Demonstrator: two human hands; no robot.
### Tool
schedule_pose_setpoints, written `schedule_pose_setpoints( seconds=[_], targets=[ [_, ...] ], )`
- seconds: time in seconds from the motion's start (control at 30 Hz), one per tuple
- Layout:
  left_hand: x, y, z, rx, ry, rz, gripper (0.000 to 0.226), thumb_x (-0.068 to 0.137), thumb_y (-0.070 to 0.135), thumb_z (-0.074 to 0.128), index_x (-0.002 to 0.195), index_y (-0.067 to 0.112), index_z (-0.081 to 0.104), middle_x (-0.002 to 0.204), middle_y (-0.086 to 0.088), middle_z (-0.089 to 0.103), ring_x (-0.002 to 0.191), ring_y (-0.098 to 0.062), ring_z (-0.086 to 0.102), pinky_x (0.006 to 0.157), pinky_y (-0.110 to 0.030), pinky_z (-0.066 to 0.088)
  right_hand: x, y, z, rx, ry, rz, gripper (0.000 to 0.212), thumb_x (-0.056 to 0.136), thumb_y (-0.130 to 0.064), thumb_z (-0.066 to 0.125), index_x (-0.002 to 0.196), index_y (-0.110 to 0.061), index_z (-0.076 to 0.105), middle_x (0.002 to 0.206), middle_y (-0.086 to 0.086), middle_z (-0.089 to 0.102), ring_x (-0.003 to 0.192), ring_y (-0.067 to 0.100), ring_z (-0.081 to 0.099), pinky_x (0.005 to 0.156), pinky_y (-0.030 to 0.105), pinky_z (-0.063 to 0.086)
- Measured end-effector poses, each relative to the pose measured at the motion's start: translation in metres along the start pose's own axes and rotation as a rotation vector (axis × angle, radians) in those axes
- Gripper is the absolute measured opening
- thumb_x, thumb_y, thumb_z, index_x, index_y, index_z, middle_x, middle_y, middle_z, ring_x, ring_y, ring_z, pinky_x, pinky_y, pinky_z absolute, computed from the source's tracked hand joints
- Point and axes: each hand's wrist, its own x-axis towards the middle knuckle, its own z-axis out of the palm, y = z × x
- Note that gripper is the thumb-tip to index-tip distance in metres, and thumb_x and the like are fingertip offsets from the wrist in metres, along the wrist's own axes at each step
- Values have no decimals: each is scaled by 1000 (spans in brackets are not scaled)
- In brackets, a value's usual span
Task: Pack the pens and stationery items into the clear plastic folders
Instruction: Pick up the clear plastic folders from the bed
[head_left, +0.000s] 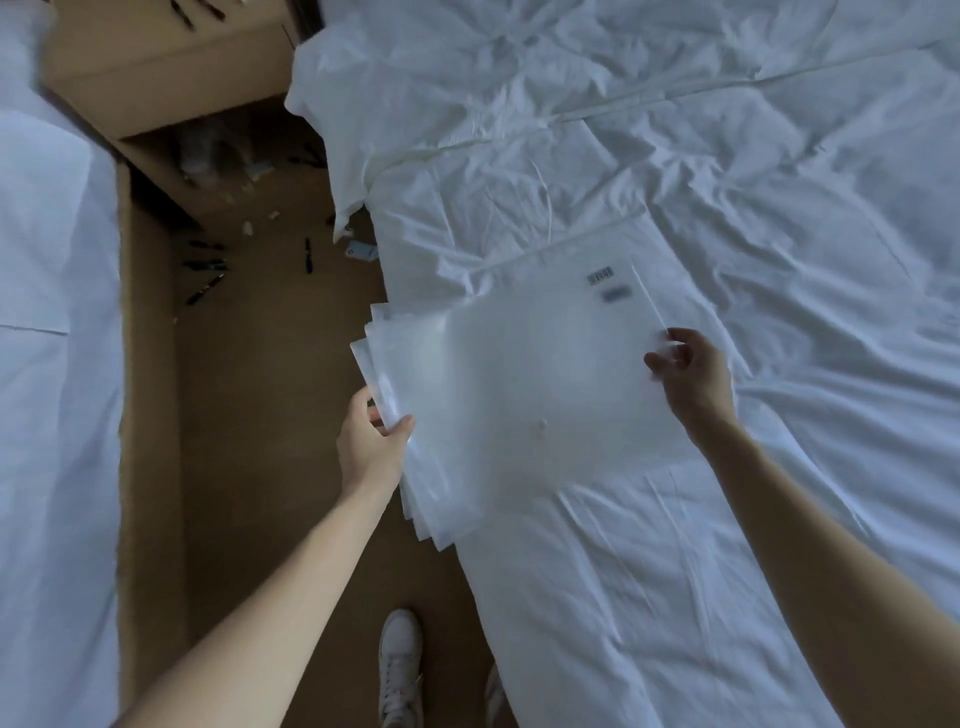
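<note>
Clear folders (519, 395) overhang bed (675, 597) edge | left grip (371, 441) pinches stack | right grip (685, 364) pinches top corner

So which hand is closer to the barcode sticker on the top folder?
Right. The right hand pinches the folder's edge just below the barcode sticker; the left hand grips the stack's opposite edge, farther away.

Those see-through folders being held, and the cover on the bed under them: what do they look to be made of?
The folders look like thin frosted plastic, semi-matte: translucent, with a barcode label showing and stiff, flat edges fanned in the left hand; the right hand pinches the top one's far edge. The bed cover looks like white woven cotton or similar, matte: soft creases all over.
</note>
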Motion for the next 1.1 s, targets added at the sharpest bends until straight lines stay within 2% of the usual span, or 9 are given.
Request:
schedule_pose_setpoints(
  seconds=[0.1, 0.17, 0.27, 0.37, 0.5, 0.7, 0.87, 0.93, 1.1],
  targets=[
    [6, 6, -44, -25, 61, 13, 49, 88, 13, 66, 133, 21, 46, 110, 6, 53, 82, -5, 56, 68, -20, 46, -7, -41, 25, 26, -52, -49, 37, 86, -10, 65, 122, -10, 57, 96, 11, 61, 73, 21, 58, 57, 22, 39],
    [11, 9, -77, -36, 94, 18, 51, 88, 15, 67, 134, 19, 45, 117, 2, 55, 84, -7, 56, 68, -18, 46, -16, -71, 44, 46, -79, -79, 36, 86, -8, 66, 121, -9, 57, 94, 10, 60, 71, 22, 58, 56, 22, 40],
    [21, 10, -126, -48, 146, 24, 51, 88, 18, 67, 135, 18, 45, 125, -4, 55, 90, -12, 56, 71, -22, 49, -35, -114, 72, 68, -123, -113, 35, 86, -8, 65, 120, -9, 57, 94, 8, 60, 72, 23, 60, 58, 22, 42],
    [33, 10, -170, -99, 188, 44, 44, 89, 16, 65, 129, 19, 48, 117, -2, 59, 89, -13, 59, 71, -26, 51, -55, -155, 98, 97, -162, -128, 35, 86, -5, 65, 120, -7, 58, 91, 9, 60, 61, 10, 58, 51, 13, 41],
    [50, 8, -253, -192, 235, 26, 42, 89, 15, 64, 129, 18, 50, 116, -3, 59, 95, -19, 60, 84, -40, 53, -97, -223, 141, 110, -207, -148, 38, 87, -7, 65, 124, -6, 57, 96, 13, 61, 77, 26, 58, 57, 22, 42],
    [77, 14, -363, -265, 283, 28, 31, 88, 12, 64, 118, 8, 59, 108, -6, 65, 80, -13, 57, 61, -22, 43, -152, -316, 202, 113, -231, -160, 40, 89, -10, 64, 128, -6, 53, 106, 16, 62, 84, 26, 60, 60, 26, 44],
    [101, 29, -441, -314, 294, 69, 31, 87, 6, 64, 117, 7, 58, 100, 0, 58, 88, -18, 54, 75, -28, 41, -177, -382, 242, 124, -234, -217, 41, 88, -11, 65, 127, -5, 55, 102, 13, 61, 82, 25, 59, 64, 27, 44],
    [119, 30, -461, -309, 284, 79, 34, 86, 8, 65, 120, 8, 58, 108, -4, 60, 92, -21, 56, 76, -32, 46, -179, -402, 254, 126, -231, -235, 41, 88, -12, 65, 127, -5, 54, 99, 8, 59, 80, 24, 59, 68, 29, 44],
    [166, 38, -476, -312, 293, 62, 40, 86, 11, 67, 124, 9, 56, 119, -10, 59, 104, -28, 58, 88, -41, 50, -156, -434, 280, 138, -226, -246, 42, 89, -11, 64, 129, -5, 53, 98, 9, 58, 73, 18, 57, 60, 23, 44]
  ],
)
